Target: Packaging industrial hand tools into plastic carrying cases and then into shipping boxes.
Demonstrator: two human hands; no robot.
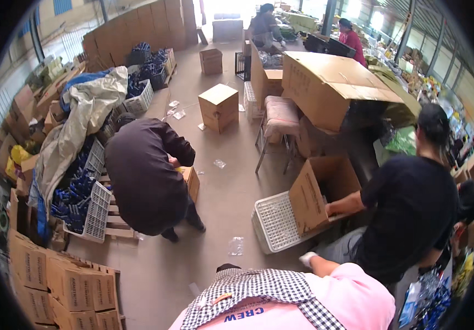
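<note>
My right hand, in a white glove, reaches out past my pink sleeve. It is nearest the white plastic crate and a co-worker's grey trouser leg. The hand is small in the picture, and I cannot make out its fingers or anything in them. My left hand is not in view. Below, a black-and-white checked apron covers my chest. Just beyond its edge shows a dark rounded thing. An opened cardboard box leans tilted on the crate, with the co-worker's bare hand at its edge.
To the right sits the co-worker in black. Ahead on the left, another person bends over a small box. Cartons are stacked at lower left, near crates of blue items. A closed carton stands mid-floor.
</note>
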